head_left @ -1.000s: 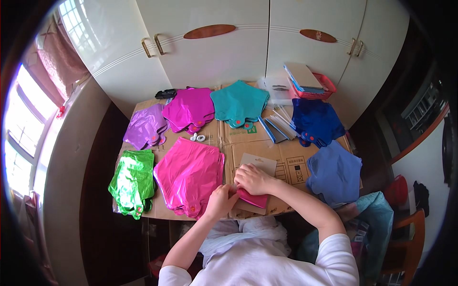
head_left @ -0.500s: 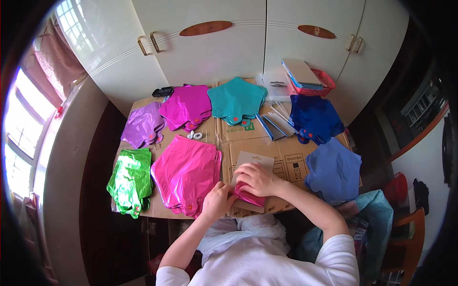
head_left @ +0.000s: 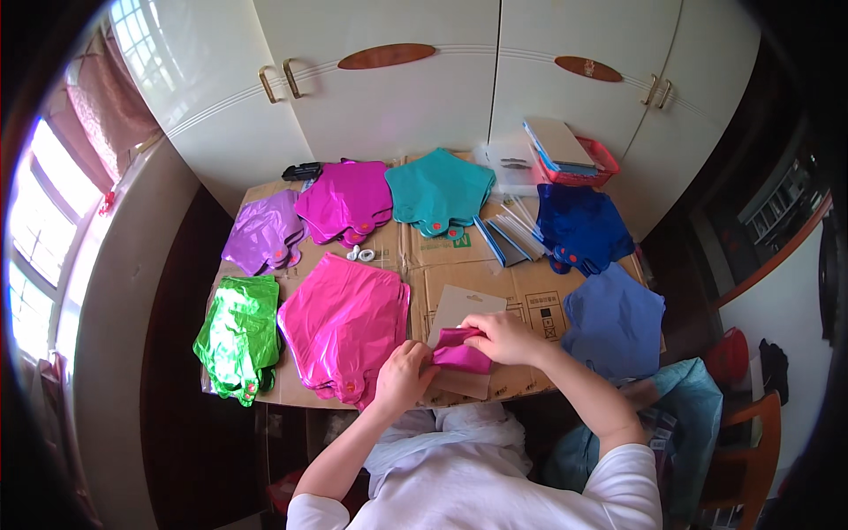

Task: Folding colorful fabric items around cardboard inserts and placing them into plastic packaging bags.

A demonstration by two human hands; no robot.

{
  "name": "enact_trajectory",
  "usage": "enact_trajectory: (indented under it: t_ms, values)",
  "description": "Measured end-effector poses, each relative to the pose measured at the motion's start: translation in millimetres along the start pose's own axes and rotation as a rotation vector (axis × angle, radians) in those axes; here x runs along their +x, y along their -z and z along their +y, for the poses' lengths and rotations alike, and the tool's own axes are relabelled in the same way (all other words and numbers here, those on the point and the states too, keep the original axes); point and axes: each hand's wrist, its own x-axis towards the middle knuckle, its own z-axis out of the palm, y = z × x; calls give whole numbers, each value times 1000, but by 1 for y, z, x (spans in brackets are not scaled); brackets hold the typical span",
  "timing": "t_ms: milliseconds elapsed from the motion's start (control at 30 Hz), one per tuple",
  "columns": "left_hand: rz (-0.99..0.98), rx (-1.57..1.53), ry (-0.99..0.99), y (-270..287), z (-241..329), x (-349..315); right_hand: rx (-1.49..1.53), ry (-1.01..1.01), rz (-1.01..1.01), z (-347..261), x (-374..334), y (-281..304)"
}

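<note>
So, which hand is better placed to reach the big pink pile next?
Probably the left hand: it is close beside the big pink pile, while the right hand is farther over, past the folded pink foil. Both hands seem to pinch that foil, though, so the left should let go first.

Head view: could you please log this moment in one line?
left hand: holding magenta foil; right hand: holding magenta foil; card: beneath foil

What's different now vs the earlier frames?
Right hand shifted right; it lay over the folded pink foil and now pinches its upper right part, leaving more of the foil showing. Unchanged: left hand at the foil's left end, grey card underneath, large pink foil stack to the left.
</note>
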Motion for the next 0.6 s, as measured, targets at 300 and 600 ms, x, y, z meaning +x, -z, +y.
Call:
enact_trajectory:
  t_ms: [300, 600]
  values:
    - [69, 257, -485, 5, -9, 1, -575, 607, 404, -26, -61, -39]
    - [-117, 338, -554, 6, -7, 0, -624, 570, 392, -1, -85, -75]
